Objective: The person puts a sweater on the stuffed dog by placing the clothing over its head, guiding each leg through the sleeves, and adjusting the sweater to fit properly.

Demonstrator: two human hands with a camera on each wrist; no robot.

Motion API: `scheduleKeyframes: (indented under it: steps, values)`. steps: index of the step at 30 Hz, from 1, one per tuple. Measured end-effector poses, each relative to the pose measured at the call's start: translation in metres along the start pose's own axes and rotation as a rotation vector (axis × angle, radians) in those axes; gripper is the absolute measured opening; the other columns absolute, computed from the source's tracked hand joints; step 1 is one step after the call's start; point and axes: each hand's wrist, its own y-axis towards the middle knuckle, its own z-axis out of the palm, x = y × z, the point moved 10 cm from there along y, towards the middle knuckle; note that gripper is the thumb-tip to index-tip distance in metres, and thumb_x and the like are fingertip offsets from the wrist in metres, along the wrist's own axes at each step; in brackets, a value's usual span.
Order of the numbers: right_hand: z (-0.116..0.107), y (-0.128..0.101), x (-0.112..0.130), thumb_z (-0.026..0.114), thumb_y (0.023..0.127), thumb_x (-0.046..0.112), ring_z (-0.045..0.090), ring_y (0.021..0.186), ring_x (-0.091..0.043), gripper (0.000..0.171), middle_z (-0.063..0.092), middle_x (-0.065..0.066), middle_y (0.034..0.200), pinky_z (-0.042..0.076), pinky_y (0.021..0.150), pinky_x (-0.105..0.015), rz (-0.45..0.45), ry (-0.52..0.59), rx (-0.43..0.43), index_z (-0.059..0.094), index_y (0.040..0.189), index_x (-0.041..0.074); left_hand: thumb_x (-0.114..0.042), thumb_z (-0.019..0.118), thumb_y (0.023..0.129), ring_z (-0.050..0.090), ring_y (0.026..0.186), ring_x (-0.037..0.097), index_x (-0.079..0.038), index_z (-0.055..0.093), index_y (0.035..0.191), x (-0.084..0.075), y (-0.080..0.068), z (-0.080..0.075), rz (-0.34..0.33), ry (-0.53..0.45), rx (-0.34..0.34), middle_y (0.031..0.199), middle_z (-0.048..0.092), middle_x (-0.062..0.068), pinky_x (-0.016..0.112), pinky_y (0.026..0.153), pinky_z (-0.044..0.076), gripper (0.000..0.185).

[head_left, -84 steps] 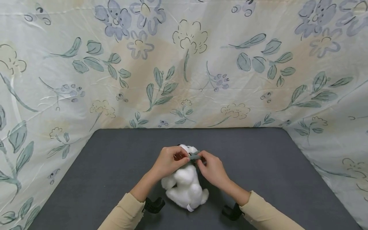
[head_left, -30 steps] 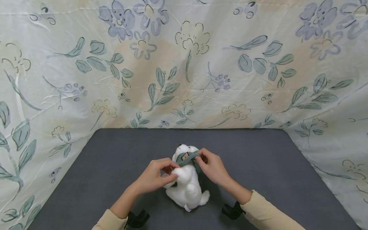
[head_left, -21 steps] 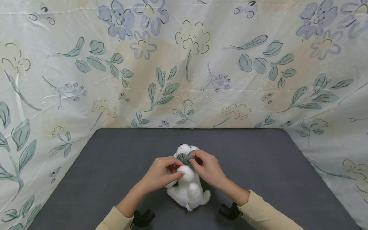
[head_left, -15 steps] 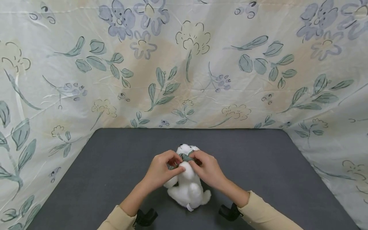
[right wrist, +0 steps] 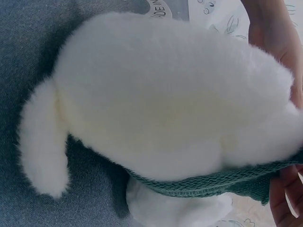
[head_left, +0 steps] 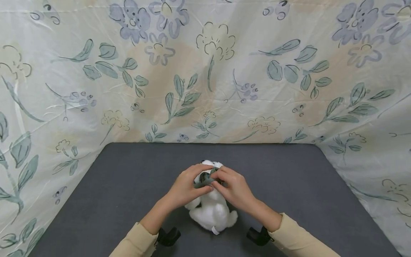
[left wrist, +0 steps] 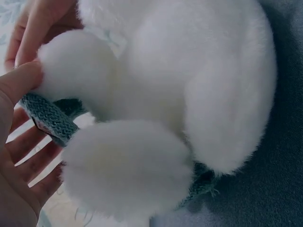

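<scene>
A white plush toy animal lies on the table, its head away from me and partly covered by my hands. A green knitted scarf goes around its neck. My left hand holds the scarf's left part, thumb below and fingers above. In the left wrist view, the left thumb presses a furry paw while other fingers spread behind the scarf. My right hand pinches the scarf near its middle. The right wrist view shows the scarf running along the toy's side to my fingertips.
The toy rests on a dark grey table. A flower-printed cloth rises behind and beside it. Black wrist mounts sit under both forearms. A white tag sticks out at the toy's rear.
My left hand dropped toward the paw a second ago, then rose back to the scarf. My right hand moved slightly left. The scarf's small patch, visible before, is now mostly covered.
</scene>
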Motion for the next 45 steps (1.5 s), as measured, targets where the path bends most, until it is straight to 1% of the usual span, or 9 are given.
scheduleKeyframes:
  steps: [5,8,13,18,24,29,33,38,45]
  values:
    - [-0.005,-0.002,0.008,0.072,0.077,0.008,0.053,0.072,-0.008,0.015,0.059,0.005,0.087,0.045,0.057,-0.021,-0.089,-0.043,-0.040,0.067,0.088,0.016,-0.031,0.069,0.082,0.052,0.116,0.013,-0.024,0.048,0.134,-0.004,0.004,0.005,0.043,-0.017,0.026,0.127,0.054,-0.007,0.039,0.088,0.047,0.056]
    - [-0.008,-0.003,0.008,0.074,0.076,0.006,0.055,0.074,-0.007,0.016,0.059,0.005,0.087,0.047,0.062,-0.019,-0.099,-0.048,-0.052,0.066,0.087,0.016,-0.031,0.069,0.083,0.055,0.105,0.009,-0.023,0.055,0.125,-0.006,0.006,0.008,0.063,-0.017,0.039,0.118,0.058,-0.008,0.034,0.082,0.049,0.045]
    - [-0.007,-0.005,0.002,0.074,0.076,0.008,0.056,0.075,-0.006,0.018,0.057,0.006,0.087,0.049,0.064,-0.020,-0.070,-0.065,-0.029,0.064,0.089,0.016,-0.029,0.070,0.082,0.055,0.087,0.005,-0.020,0.062,0.106,-0.003,0.008,0.010,0.029,-0.022,0.037,0.104,0.061,-0.007,0.031,0.073,0.049,0.027]
    - [-0.004,-0.008,-0.010,0.074,0.078,0.010,0.055,0.075,-0.009,0.029,0.054,0.002,0.095,0.050,0.064,-0.026,0.008,-0.056,0.030,0.056,0.101,0.013,-0.026,0.070,0.082,0.055,0.082,0.006,-0.018,0.062,0.102,-0.001,0.007,0.010,0.001,-0.026,0.019,0.100,0.061,-0.006,0.033,0.071,0.049,0.023]
    - [0.002,-0.012,-0.026,0.069,0.083,0.019,0.055,0.080,-0.010,0.040,0.054,0.002,0.111,0.049,0.069,-0.025,0.089,0.040,0.157,0.051,0.118,0.014,-0.024,0.071,0.081,0.055,0.082,0.006,-0.016,0.062,0.102,-0.003,0.006,0.010,0.000,-0.026,0.008,0.100,0.061,-0.005,0.026,0.070,0.049,0.024]
    - [0.015,-0.019,-0.036,0.064,0.086,0.031,0.052,0.085,-0.008,0.044,0.051,0.008,0.114,0.048,0.073,-0.026,0.156,0.163,0.325,0.047,0.126,0.021,-0.023,0.071,0.081,0.056,0.083,0.007,-0.015,0.062,0.102,-0.005,0.005,0.010,0.022,-0.031,-0.005,0.099,0.062,-0.004,0.028,0.070,0.049,0.024]
    - [0.024,-0.022,-0.039,0.065,0.085,0.036,0.049,0.094,-0.008,0.050,0.048,0.008,0.116,0.048,0.077,-0.030,0.169,0.227,0.441,0.044,0.129,0.022,-0.024,0.071,0.081,0.057,0.082,0.008,-0.015,0.062,0.102,-0.006,0.004,0.010,0.036,-0.039,-0.012,0.098,0.062,-0.003,0.028,0.070,0.049,0.024]
    - [0.028,-0.022,-0.043,0.066,0.083,0.038,0.047,0.093,-0.009,0.045,0.047,0.009,0.112,0.046,0.077,-0.031,0.164,0.227,0.481,0.046,0.120,0.023,-0.025,0.071,0.081,0.056,0.080,0.007,-0.014,0.062,0.101,-0.004,0.004,0.010,0.036,-0.032,-0.021,0.096,0.062,-0.003,0.029,0.068,0.049,0.024]
    - [0.024,-0.019,-0.043,0.071,0.080,0.032,0.046,0.079,-0.005,0.028,0.048,0.012,0.091,0.043,0.069,-0.024,0.110,0.177,0.404,0.050,0.098,0.025,-0.025,0.072,0.080,0.054,0.075,0.005,-0.015,0.060,0.097,-0.003,0.001,0.011,0.035,-0.031,-0.028,0.092,0.060,-0.005,0.025,0.064,0.048,0.023]
